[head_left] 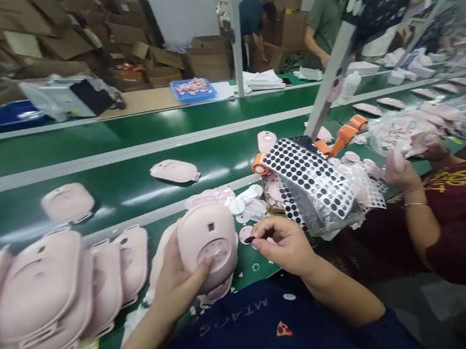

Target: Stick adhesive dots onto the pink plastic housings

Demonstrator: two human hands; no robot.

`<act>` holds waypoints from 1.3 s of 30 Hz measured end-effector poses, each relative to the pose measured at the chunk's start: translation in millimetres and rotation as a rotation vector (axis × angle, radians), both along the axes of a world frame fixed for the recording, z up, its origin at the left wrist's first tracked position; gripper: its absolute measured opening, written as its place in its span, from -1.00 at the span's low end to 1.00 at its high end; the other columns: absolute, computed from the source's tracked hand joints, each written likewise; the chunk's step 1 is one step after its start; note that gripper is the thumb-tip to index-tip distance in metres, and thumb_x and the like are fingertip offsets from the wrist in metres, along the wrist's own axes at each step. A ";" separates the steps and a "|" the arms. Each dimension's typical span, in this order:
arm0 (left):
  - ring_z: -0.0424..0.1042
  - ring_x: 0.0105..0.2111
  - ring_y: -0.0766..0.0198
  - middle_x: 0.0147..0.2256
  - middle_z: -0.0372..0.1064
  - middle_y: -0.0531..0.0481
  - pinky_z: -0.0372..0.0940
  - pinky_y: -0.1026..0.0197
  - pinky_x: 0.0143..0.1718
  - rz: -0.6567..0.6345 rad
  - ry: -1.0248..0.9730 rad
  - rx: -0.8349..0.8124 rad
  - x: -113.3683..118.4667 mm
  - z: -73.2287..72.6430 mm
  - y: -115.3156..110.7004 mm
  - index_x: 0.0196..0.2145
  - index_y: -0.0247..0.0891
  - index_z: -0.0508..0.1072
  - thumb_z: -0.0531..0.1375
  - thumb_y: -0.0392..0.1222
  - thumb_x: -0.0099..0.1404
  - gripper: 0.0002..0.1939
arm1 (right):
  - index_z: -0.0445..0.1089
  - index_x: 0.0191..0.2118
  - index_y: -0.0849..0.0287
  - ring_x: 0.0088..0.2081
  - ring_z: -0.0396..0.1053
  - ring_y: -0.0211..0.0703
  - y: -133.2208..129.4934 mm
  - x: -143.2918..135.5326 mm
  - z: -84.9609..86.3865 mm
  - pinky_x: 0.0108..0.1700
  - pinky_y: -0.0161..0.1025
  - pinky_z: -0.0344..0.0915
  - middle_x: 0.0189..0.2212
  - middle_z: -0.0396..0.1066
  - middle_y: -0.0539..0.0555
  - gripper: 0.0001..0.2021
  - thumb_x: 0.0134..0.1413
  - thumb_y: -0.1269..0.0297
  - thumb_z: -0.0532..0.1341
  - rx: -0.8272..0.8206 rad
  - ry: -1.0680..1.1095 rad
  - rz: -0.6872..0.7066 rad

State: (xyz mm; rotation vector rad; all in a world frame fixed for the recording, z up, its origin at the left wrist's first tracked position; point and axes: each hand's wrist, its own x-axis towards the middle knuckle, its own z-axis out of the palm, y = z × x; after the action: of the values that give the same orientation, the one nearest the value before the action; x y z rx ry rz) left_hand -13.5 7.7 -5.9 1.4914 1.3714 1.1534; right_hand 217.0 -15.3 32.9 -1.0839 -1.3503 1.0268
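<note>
My left hand [178, 282] is wrapped round a pale pink plastic housing [195, 220], its thumb lying by a round recess with small slots. A small dark square shows above that recess. Just right of the housing, my right hand [286, 245] pinches a small black round sticker [249, 240] between thumb and forefinger. A pinkish disc [246, 232] appears right behind the sticker; whether the fingers touch it I cannot tell. Beyond my right hand lie sheets of black dot stickers [308, 171]. White and pink discs [247, 201] are piled behind the housing.
Several pink housings [38, 287] lean in a row at the left. Others, such as one pink housing [175, 171], lie on the green conveyor belt [131, 147]. Orange tape rolls [345, 136] and a metal post [330, 79] stand beyond the sheets. A co-worker's hand [402, 173] is at the right.
</note>
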 end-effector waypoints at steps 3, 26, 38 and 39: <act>0.28 0.25 -0.10 0.22 0.26 -0.28 0.12 -0.14 0.33 -0.030 0.135 0.179 3.8 5.2 -0.7 0.29 -0.23 0.18 0.34 -0.04 0.21 -0.23 | 0.37 -0.40 0.11 -0.45 0.37 -0.24 2.7 -17.4 -8.9 -0.37 -0.26 0.38 -0.47 0.44 0.00 -0.82 -0.01 0.18 0.36 -0.093 0.069 0.031; 0.46 0.15 -0.04 0.25 0.28 -0.30 0.43 0.02 0.09 -0.276 0.387 0.544 -3.8 -0.3 -13.3 0.46 -0.08 -0.19 0.19 -0.33 0.32 -0.10 | 0.07 -0.48 0.07 -0.48 0.35 -0.29 15.4 -31.7 12.1 -0.42 -0.31 0.31 -0.52 0.41 -0.06 -0.65 -0.05 0.29 0.34 -0.134 0.057 0.042; 0.45 0.17 -0.10 0.25 0.29 -0.39 0.44 -0.04 0.08 -0.297 0.511 0.533 -4.8 -0.9 -16.7 0.47 -0.16 -0.29 0.17 -0.33 0.32 -0.07 | 0.03 -0.45 0.05 -0.50 0.28 -0.25 19.4 -27.4 13.6 -0.47 -0.29 0.21 -0.52 0.36 -0.08 -0.62 -0.10 0.13 0.33 -0.280 -0.056 0.071; 0.46 0.16 -0.10 0.24 0.31 -0.38 0.45 -0.02 0.06 -0.294 0.516 0.542 -4.5 -0.8 -17.0 0.47 -0.16 -0.27 0.17 -0.33 0.32 -0.07 | 0.04 -0.45 0.04 -0.52 0.26 -0.27 20.0 -26.9 13.6 -0.49 -0.30 0.19 -0.52 0.36 -0.08 -0.62 -0.11 0.12 0.33 -0.286 -0.060 0.072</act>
State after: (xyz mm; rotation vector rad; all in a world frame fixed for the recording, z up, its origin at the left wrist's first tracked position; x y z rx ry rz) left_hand -18.0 -9.3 -6.7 2.4208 1.1362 1.0333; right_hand 190.1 4.7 46.6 -1.2928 -1.3252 1.2779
